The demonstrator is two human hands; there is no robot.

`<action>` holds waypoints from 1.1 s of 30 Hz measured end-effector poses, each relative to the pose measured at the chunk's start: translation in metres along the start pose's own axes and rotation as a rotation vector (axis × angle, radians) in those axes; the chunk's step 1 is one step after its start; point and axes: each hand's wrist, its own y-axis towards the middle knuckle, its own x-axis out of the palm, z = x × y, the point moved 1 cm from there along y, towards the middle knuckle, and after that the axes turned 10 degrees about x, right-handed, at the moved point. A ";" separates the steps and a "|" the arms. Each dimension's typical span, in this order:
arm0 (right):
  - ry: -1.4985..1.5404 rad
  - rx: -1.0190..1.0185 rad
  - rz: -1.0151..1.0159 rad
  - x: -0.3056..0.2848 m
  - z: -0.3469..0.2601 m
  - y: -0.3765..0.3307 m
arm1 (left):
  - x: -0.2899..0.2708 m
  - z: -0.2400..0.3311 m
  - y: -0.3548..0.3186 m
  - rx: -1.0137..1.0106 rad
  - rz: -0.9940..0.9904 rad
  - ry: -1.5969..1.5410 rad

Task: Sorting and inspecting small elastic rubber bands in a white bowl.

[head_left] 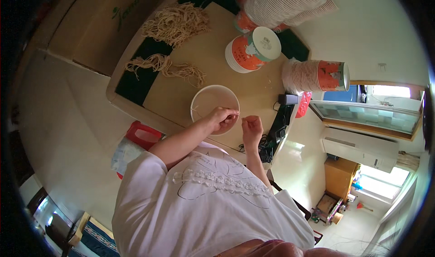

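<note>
An open white paper bucket [209, 95] stands at the near edge of the table, its mouth facing me. A short piece of light cord [195, 108] shows at its left side. My left hand [224, 117] reaches across the bucket's mouth, its fingers pinched together by the right rim. Just right of the rim my right hand [252, 126] is closed, thumb against the curled fingers. The two hands face each other with a small gap between. Whatever lies in either pinch is too small to make out.
Beige cords lie in a large heap [176, 23] and a smaller bundle [165, 68]. Orange-and-white buckets [247, 53] stand farther off, near tall nested stacks [283, 5] and another stack [308, 75] at right. A black adapter [287, 99] and cables [263, 148] line the right edge.
</note>
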 end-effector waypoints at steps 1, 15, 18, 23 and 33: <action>0.001 0.001 0.002 0.001 -0.003 -0.001 | 0.000 -0.001 0.000 0.004 0.031 0.029; -0.475 0.020 -0.069 -0.008 -0.014 -0.001 | 0.014 0.008 -0.013 0.083 0.029 0.083; -0.424 -0.069 -0.039 -0.001 -0.023 -0.001 | 0.009 0.006 -0.010 0.095 0.038 0.078; -0.458 -0.131 -0.114 0.003 -0.024 -0.002 | 0.015 -0.002 -0.009 0.061 0.127 -0.115; -0.563 -0.179 -0.165 0.006 -0.031 0.000 | 0.005 0.009 -0.017 0.141 0.050 0.132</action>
